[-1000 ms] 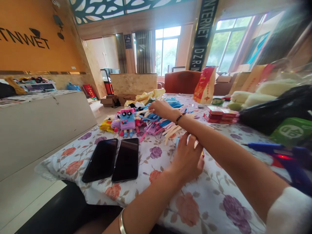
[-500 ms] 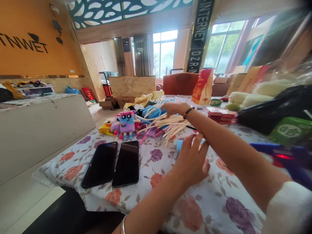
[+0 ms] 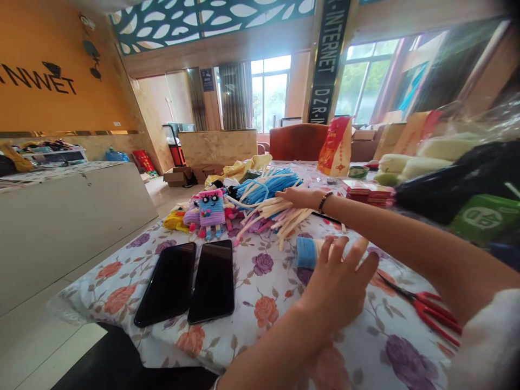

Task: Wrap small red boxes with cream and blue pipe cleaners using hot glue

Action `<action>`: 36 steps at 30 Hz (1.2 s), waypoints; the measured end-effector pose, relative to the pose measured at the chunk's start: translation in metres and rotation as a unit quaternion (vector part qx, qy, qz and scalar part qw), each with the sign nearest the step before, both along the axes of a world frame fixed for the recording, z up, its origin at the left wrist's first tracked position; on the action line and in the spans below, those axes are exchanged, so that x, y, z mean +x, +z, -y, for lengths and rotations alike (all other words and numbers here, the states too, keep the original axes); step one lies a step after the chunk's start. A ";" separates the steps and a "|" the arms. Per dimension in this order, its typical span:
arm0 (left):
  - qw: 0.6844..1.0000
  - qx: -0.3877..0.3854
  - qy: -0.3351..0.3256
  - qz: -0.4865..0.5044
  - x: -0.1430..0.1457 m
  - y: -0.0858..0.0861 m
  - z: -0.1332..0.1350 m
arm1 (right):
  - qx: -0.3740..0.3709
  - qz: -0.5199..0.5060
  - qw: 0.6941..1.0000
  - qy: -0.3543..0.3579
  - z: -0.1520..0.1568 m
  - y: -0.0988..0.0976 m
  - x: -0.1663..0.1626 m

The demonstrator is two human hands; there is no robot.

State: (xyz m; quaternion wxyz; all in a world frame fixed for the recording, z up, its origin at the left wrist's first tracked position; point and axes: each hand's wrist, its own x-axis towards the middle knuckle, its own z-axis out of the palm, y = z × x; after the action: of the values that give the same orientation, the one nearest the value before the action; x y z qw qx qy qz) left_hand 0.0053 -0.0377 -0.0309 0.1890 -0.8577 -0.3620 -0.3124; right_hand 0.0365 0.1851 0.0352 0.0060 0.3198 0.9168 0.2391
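My right hand point(image 3: 298, 196) reaches out across the floral tablecloth point(image 3: 260, 292) and is closed on a bundle of cream fuzzy strips point(image 3: 280, 214). They lie in a pile with blue strips point(image 3: 264, 184) and pink ones. My left hand point(image 3: 339, 281) hovers nearer to me with its fingers spread. Its fingertips are against the end of a short blue fuzzy roll point(image 3: 306, 252). A small knitted doll with glasses point(image 3: 211, 208) stands left of the pile.
Two black phones point(image 3: 170, 284) point(image 3: 212, 281) lie side by side at the table's near left. Red-handled scissors point(image 3: 426, 306) lie at the right. Red packets point(image 3: 368, 190), a red bag point(image 3: 335, 145), a black bag point(image 3: 455, 184) and a green pack point(image 3: 483, 216) crowd the far right.
My right hand has drawn back to the right with the cream strips. My left hand has spread its fingers by the blue roll. The scissors have come into view.
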 end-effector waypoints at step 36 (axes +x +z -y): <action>0.999 0.013 0.032 -0.015 -0.003 0.003 0.007 | -0.116 -0.072 0.979 0.148 -0.029 -0.003 0.010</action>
State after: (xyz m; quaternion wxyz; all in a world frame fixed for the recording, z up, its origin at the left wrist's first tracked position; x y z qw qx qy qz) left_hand 0.0024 -0.0444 -0.0279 0.2153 -0.8478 -0.3822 -0.2981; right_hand 0.0469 0.2146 0.0319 -0.0584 0.1937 0.9737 0.1052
